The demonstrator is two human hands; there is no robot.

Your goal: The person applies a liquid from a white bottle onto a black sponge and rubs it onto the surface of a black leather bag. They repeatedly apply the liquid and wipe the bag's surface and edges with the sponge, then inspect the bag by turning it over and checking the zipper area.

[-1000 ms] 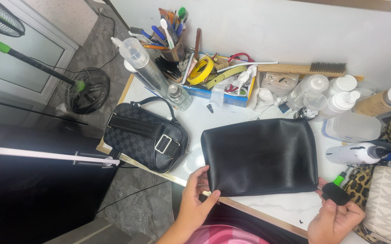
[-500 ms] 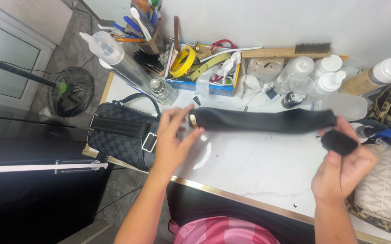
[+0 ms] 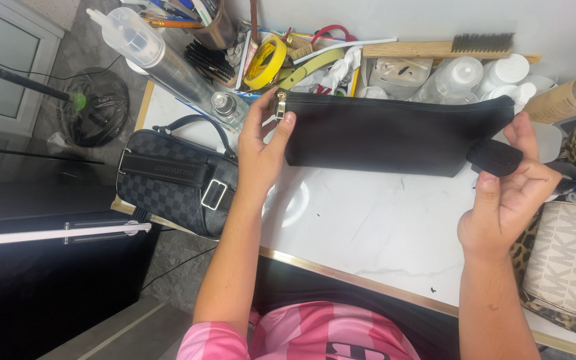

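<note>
Both hands have lifted the black pouch [image 3: 394, 133] upright (zipper edge up).

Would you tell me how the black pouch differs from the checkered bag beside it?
The black pouch is plain and matte; the checkered bag is patterned. The pouch is gripped by the left hand and right hand; the bag lies untouched at the table edge. Both are dark.

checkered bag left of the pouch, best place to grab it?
Probably the arched top handle of the checkered bag, reached from above: it stands clear of the body as an open loop, with nothing lying over it. The left hand is nearest, though it holds the black pouch.
</note>
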